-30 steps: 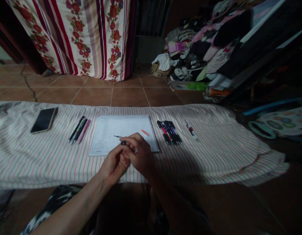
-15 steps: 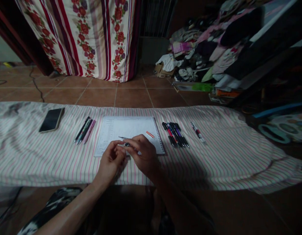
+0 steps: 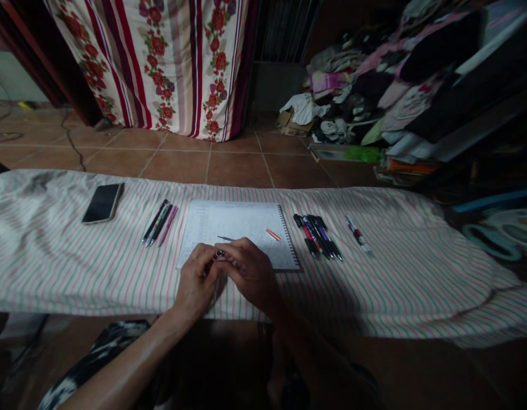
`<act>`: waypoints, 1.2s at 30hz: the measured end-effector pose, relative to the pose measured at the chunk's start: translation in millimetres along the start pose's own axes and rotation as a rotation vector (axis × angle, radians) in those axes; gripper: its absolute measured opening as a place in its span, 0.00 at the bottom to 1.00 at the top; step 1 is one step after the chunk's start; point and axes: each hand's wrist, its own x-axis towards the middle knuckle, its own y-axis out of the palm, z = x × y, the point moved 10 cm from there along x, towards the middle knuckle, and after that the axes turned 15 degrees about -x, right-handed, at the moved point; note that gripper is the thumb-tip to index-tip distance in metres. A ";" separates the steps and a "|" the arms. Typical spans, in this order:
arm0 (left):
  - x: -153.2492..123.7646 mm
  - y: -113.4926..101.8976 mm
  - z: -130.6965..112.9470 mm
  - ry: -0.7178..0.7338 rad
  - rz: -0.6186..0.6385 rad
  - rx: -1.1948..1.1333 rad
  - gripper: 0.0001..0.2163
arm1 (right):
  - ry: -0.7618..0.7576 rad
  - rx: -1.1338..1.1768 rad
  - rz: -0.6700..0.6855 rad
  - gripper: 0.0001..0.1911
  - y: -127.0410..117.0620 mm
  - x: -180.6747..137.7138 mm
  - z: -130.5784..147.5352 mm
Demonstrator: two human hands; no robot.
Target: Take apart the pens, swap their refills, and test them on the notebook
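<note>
Above the lower edge of a spiral notebook (image 3: pixel 242 219), my left hand (image 3: pixel 197 279) and my right hand (image 3: pixel 252 273) meet fingertip to fingertip. Both are closed on a small dark pen part (image 3: pixel 219 254) with a pale rim. Fingers cover most of it, so its full shape is hidden. Just beyond my fingertips a thin dark pen refill (image 3: pixel 226 238) lies on the page. Farther right on the same page is a short orange piece (image 3: pixel 272 234), apart from both hands.
Left of the notebook lie several pens (image 3: pixel 160 223) and a phone (image 3: pixel 103 203). On its right are a cluster of pens (image 3: pixel 318 236) and one single pen (image 3: pixel 358 234). A striped cloth (image 3: pixel 400 273) covers the table. Heaped clothes (image 3: pixel 353 97) occupy the floor behind.
My hands have drawn closer together, and my left fingers wrap further around the pen part, which now shows its round end. The whole view has shifted slightly; the items on the table lie as before.
</note>
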 end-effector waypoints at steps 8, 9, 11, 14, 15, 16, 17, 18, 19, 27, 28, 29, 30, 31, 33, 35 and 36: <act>-3.1 5.4 -14.9 0.050 -0.010 -0.027 0.06 | 0.132 0.034 -0.058 0.13 -28.7 -10.8 -13.6; -4.6 7.2 -16.9 0.051 -0.001 -0.035 0.07 | 0.182 0.058 -0.068 0.13 -36.2 -13.3 -19.0; -7.3 8.7 -19.7 0.052 0.008 -0.041 0.07 | 0.311 0.135 -0.084 0.15 -51.5 -18.9 -31.3; -10.0 6.8 -21.1 0.060 0.013 -0.042 0.07 | 0.444 0.274 -0.232 0.20 -86.9 -29.4 -39.3; -10.8 4.9 -21.1 0.064 0.010 -0.043 0.07 | 0.481 0.327 -0.244 0.21 -94.9 -33.9 -38.6; -11.8 2.3 -21.4 0.071 0.002 -0.040 0.07 | 0.517 0.364 -0.241 0.22 -101.8 -39.6 -36.0; -12.9 -0.9 -21.4 0.073 -0.010 -0.042 0.06 | 0.558 0.388 -0.240 0.22 -109.0 -47.8 -32.1; -14.2 -4.6 -21.2 0.070 -0.023 -0.045 0.07 | 0.597 0.403 -0.220 0.23 -114.6 -57.9 -26.1; -15.7 -7.8 -21.5 0.069 -0.029 -0.047 0.07 | 0.638 0.418 -0.203 0.24 -120.1 -71.0 -18.9; -27.6 -28.9 -24.2 0.082 -0.046 -0.089 0.10 | 1.092 0.291 -0.243 0.31 -169.1 -248.6 46.0; -28.1 -30.3 -22.6 0.083 -0.049 -0.093 0.10 | 1.133 0.251 -0.264 0.32 -175.0 -267.5 53.3; -28.5 -31.2 -20.9 0.086 -0.050 -0.095 0.10 | 1.177 0.236 -0.288 0.32 -178.8 -283.9 59.6; -28.7 -31.3 -19.0 0.089 -0.044 -0.095 0.11 | 1.214 0.237 -0.342 0.32 -183.0 -297.5 65.1; -28.9 -30.7 -17.0 0.091 -0.033 -0.093 0.11 | 1.257 0.248 -0.370 0.31 -183.7 -308.3 69.2; -29.1 -28.9 -12.3 0.085 -0.007 -0.076 0.11 | 1.311 0.233 -0.415 0.30 -185.5 -319.1 75.6; -29.5 -28.3 -7.6 0.068 0.006 -0.055 0.11 | 1.317 0.275 -0.445 0.30 -183.2 -317.8 79.0; -29.8 -28.3 -6.0 0.061 0.012 -0.049 0.11 | 1.314 0.299 -0.459 0.30 -181.8 -315.4 79.8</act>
